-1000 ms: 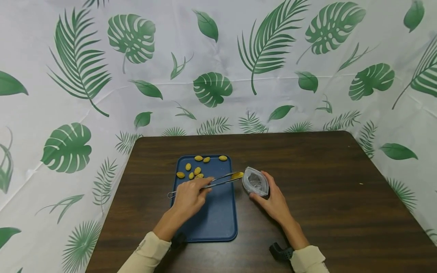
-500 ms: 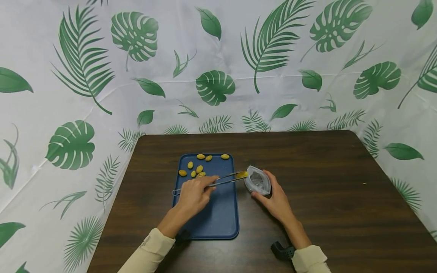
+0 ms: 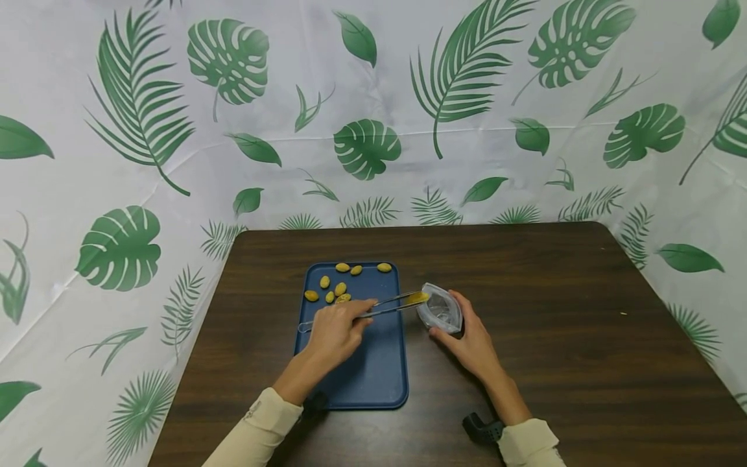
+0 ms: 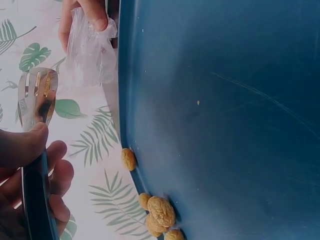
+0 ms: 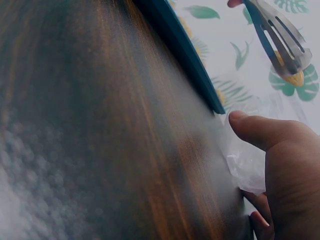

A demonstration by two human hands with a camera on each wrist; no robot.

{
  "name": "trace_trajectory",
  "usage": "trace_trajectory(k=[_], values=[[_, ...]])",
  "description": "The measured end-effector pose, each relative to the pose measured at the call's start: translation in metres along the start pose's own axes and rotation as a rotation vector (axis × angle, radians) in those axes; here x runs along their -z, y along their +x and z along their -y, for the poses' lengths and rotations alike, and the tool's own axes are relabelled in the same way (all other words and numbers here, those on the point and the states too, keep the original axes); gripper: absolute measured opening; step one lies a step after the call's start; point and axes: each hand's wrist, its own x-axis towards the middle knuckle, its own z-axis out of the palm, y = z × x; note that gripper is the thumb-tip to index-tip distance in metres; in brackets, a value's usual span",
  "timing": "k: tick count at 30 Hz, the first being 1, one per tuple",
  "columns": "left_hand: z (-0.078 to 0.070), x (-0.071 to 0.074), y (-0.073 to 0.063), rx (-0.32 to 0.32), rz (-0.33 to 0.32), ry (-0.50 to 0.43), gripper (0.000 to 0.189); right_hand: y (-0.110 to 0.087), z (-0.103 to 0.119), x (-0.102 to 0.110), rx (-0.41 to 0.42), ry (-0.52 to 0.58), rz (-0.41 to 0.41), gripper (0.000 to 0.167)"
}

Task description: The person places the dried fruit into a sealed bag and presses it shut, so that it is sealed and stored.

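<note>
My left hand [image 3: 335, 334] grips metal tongs [image 3: 388, 310] with slotted ends and dark handles. Between the tong ends is a small yellow oval piece [image 3: 417, 297], like a little fruit, at the mouth of a clear plastic bag [image 3: 439, 310]. My right hand [image 3: 475, 347] holds that bag from its right side, thumb in front and fingers behind, mouth spread. Inside the bag I cannot make out any contents. Several more yellow oval pieces [image 3: 340, 289] lie on the blue tray [image 3: 373, 376]; up close in the left wrist view these pieces [image 4: 161, 211] have wrinkled skin.
The tray lies on a dark wooden table [image 3: 554, 324], left of the bag. A leaf-patterned white cloth [image 3: 373, 84] hangs behind the table. On my right wrist sits a black strap mount [image 3: 483, 429].
The tongs with the yellow piece have moved slightly right, so their tips now reach over the bag's mouth. The right hand and bag stay nearly still; the head view has shifted a little.
</note>
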Motion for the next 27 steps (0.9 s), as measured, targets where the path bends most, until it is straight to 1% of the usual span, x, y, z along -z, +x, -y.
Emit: trace_trajectory(k=[5, 13, 27], values=[[0.0, -0.001, 0.0, 0.001, 0.003, 0.001, 0.031, 0.001, 0.0, -0.001, 0.005, -0.007, 0.006, 0.092], [-0.002, -0.004, 0.003, -0.01, 0.015, -0.004, 0.031, 0.0, 0.002, 0.0, -0.018, -0.003, 0.009, 0.092], [-0.006, -0.008, 0.011, -0.02, 0.027, -0.006, 0.03, 0.001, 0.0, 0.0, -0.024, -0.008, 0.006, 0.092]])
